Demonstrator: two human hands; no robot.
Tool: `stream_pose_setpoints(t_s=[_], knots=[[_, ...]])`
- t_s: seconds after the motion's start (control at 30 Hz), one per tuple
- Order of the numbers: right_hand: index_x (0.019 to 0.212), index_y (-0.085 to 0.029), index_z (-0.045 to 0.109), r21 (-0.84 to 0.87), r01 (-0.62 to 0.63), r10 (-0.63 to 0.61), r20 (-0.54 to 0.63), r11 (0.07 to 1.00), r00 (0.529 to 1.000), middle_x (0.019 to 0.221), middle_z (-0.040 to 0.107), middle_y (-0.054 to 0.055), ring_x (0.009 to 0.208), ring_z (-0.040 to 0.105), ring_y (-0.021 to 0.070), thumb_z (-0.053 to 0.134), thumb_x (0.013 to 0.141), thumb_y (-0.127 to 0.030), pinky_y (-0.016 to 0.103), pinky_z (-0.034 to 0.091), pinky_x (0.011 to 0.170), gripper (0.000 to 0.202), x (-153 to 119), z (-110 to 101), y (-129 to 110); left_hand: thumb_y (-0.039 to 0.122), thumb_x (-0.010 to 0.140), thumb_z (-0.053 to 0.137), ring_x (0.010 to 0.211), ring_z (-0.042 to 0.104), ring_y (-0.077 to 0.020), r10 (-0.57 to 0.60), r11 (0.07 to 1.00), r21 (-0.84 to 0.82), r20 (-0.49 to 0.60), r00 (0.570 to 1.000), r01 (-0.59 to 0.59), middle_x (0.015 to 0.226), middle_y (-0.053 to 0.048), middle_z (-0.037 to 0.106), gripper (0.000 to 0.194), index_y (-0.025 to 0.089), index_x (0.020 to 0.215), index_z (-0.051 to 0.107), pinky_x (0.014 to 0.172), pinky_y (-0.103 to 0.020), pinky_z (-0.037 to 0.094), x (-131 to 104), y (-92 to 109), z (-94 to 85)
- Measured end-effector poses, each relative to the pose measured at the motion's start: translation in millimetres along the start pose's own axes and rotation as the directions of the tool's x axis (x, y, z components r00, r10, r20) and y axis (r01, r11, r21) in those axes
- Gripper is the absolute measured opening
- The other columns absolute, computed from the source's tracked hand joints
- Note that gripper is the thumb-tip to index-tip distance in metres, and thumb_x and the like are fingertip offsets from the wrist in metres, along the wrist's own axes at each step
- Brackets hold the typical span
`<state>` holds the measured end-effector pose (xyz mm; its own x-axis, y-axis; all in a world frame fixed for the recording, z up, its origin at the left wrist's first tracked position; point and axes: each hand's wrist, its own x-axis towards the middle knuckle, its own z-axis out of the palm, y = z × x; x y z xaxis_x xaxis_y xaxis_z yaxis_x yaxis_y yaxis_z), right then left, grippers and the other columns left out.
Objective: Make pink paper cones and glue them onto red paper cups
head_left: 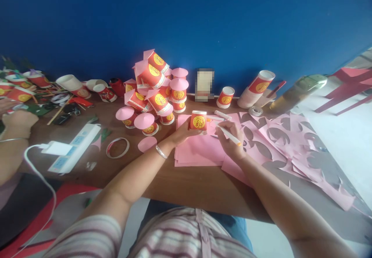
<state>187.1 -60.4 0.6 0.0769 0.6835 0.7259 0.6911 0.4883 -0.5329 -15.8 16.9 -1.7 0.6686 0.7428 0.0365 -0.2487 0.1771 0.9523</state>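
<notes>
My left hand (183,131) is wrapped round a small red paper cup (198,122) with a yellow round print, held just above a stack of pink paper sheets (197,153). Between the fingers of my right hand (235,143) is a white marker pen (229,134) with an orange end, slanted toward the cup. A white capped pen (223,115) lies behind that hand. Left of the stack is a flat pink paper disc (147,144). Behind my left hand, several red cups (158,102) with pink cone tops (144,120) are piled up.
Cut pink scraps (285,141) cover the right side. At the back stand a red cup (225,98), stacked cups (258,87), a tape roll (255,111) and a bottle (298,93). A power strip (74,149) lies left, near another person's arm (14,141).
</notes>
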Motion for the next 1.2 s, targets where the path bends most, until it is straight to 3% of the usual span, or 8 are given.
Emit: stream_pose_setpoints(t_s=[0.27,0.5,0.67,0.87,1.0,1.2], knots=[[0.095,-0.023,0.059,-0.007,0.273,-0.272,0.021,0.962,0.962,0.079,0.072,0.002,0.067,0.07,0.0161,0.063,0.094,-0.017,0.027,0.055,0.058,0.008,12.0,0.6,-25.9,0.028,0.073,0.087,0.095,0.064,-0.0191,-0.01,0.999,0.041,0.006,1.0,0.01,0.101,-0.005,0.069,0.055,0.019,0.121,0.061,0.089,-0.033,0.049,-1.1,9.7,4.8],[0.094,-0.024,0.059,-0.058,0.231,-0.231,0.006,0.971,0.973,0.078,0.071,0.001,0.067,0.069,0.0159,0.062,0.094,-0.018,0.027,0.055,0.059,0.007,10.5,2.7,-25.6,0.029,0.073,0.088,0.101,0.064,-0.0213,-0.039,0.997,0.063,-0.012,0.999,0.04,0.105,-0.006,0.069,0.058,0.018,0.122,0.059,0.091,-0.035,0.05,-1.4,7.4,3.3],[0.098,-0.024,0.06,-0.041,0.253,-0.253,0.01,0.967,0.967,0.082,0.072,0.002,0.073,0.072,0.0173,0.062,0.095,-0.017,0.029,0.057,0.063,0.007,7.9,6.2,-23.0,0.032,0.072,0.089,0.105,0.065,-0.0245,0.001,0.997,0.078,0.006,1.0,-0.002,0.109,-0.009,0.07,0.062,0.018,0.124,0.06,0.093,-0.037,0.051,-1.3,9.7,5.9],[0.11,-0.024,0.06,0.014,0.331,-0.331,0.01,0.944,0.944,0.092,0.073,0.003,0.08,0.073,0.0178,0.062,0.095,-0.015,0.029,0.058,0.069,0.018,2.4,14.2,-14.3,0.033,0.071,0.09,0.106,0.065,-0.0243,-0.035,0.995,0.09,-0.011,0.999,0.036,0.109,-0.009,0.069,0.066,0.017,0.126,0.057,0.093,-0.039,0.051,-0.4,8.0,3.4],[0.109,-0.023,0.059,0.016,0.314,-0.314,0.02,0.949,0.949,0.09,0.072,0.004,0.079,0.072,0.0173,0.061,0.095,-0.015,0.028,0.057,0.068,0.016,3.9,12.0,-16.3,0.033,0.073,0.088,0.105,0.065,-0.0242,-0.03,0.997,0.068,0.03,0.999,0.028,0.106,-0.008,0.069,0.062,0.017,0.124,0.058,0.094,-0.039,0.05,0.9,7.7,2.4],[0.107,-0.024,0.059,-0.04,0.361,-0.36,0.034,0.932,0.932,0.087,0.073,0.003,0.075,0.072,0.0179,0.059,0.096,-0.016,0.029,0.058,0.065,0.014,4.4,10.7,-16.0,0.032,0.072,0.089,0.104,0.064,-0.0233,-0.036,0.996,0.078,0.002,0.999,0.036,0.105,-0.007,0.069,0.063,0.018,0.124,0.058,0.093,-0.038,0.051,-0.6,9.6,4.3]])
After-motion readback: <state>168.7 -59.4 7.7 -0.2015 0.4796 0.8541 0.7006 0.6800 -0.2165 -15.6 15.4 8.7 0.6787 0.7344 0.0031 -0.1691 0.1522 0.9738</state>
